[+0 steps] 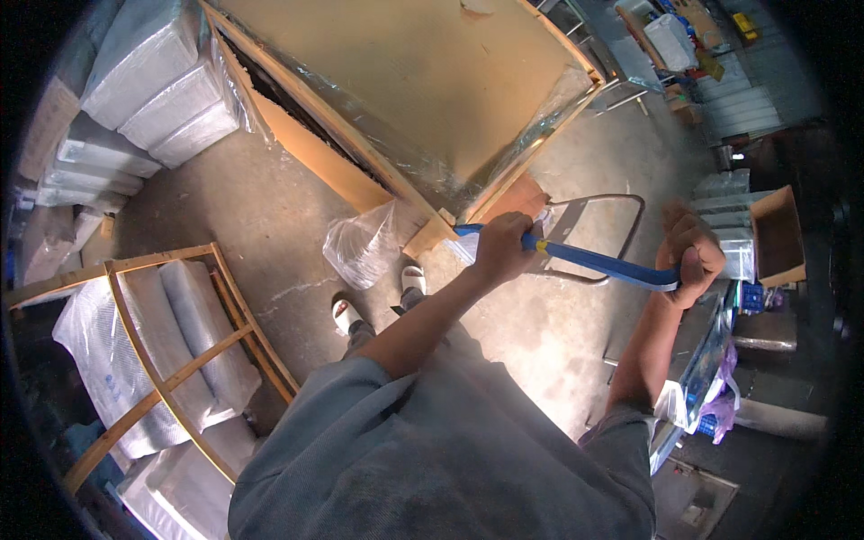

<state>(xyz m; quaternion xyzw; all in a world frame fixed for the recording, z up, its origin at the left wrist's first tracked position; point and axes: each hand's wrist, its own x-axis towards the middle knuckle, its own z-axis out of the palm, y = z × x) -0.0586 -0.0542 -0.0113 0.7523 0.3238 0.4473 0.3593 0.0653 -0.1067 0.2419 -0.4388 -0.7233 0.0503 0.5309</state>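
I hold a blue pry bar [605, 264] with a yellow band in both hands. My left hand [506, 247] is wrapped round it near its far end, which meets the lower corner of a big crate [520, 171] with a wooden frame. Closed on the bar's other end is my right hand [691, 261], farther right. Brown board [423, 81] covers the crate's top, and clear film lies along its edges. Whether the bar's tip is wedged into the wood is hidden.
Crumpled clear plastic [362, 243] lies on the concrete floor by my feet. A metal tube frame [621, 202] stands right of the crate. Wrapped blocks [166, 81] are stacked at far left, and a slatted wooden crate [162, 387] sits at near left. An opened cardboard box [779, 236] is at right.
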